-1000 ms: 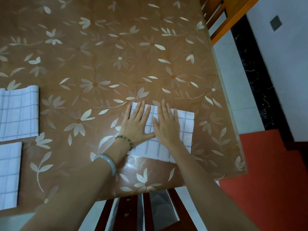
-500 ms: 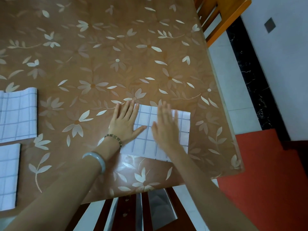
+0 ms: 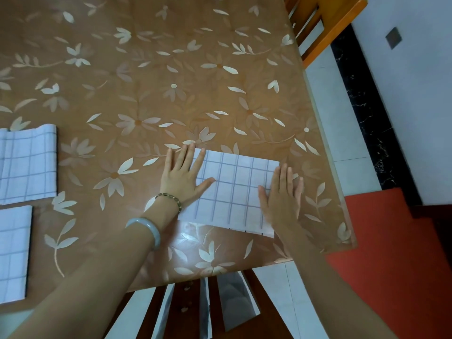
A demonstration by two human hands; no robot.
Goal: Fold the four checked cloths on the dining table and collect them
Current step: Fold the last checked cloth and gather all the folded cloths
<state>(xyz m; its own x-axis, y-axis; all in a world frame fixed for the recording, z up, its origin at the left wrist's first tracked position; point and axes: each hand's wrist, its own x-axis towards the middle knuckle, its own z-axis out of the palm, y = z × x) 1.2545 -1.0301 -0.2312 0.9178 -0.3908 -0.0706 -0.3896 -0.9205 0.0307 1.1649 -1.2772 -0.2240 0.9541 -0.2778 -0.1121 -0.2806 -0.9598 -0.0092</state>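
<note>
Fingers (image 3: 187, 156) of the left hand (image 3: 182, 178) lie straight and a little spread, flat on the left side of a folded cloth (image 3: 234, 189), and the thumb sticks out to the right across the checks. I see the right hand (image 3: 281, 199) flat too, with its fingers (image 3: 283, 176) straight and close together, on the right side of the same cloth. It looks a bit blurry, and its outer fingers reach past the cloth onto the table (image 3: 171, 69). So the cloth sits between the two hands, and neither one pinches it. It is white with thin dark squares and lies near the table's right near corner. Two more checked cloths lie well apart from it at the left side of my view: an upper cloth (image 3: 27, 165) and a lower cloth (image 3: 13, 250) just below it. A bead band (image 3: 171, 198) and a pale bangle (image 3: 146, 228) go round the left wrist. The table is brown and shiny with pale flowers and leaves all over. An orange wooden chair (image 3: 325, 28) stands past the far right side, and a dark chair (image 3: 181, 309) is tucked under the near edge. Beside the table I see white floor tiles (image 3: 342, 148), a black strip (image 3: 362, 94), a red patch (image 3: 391, 253) and a white wall (image 3: 415, 94).
</note>
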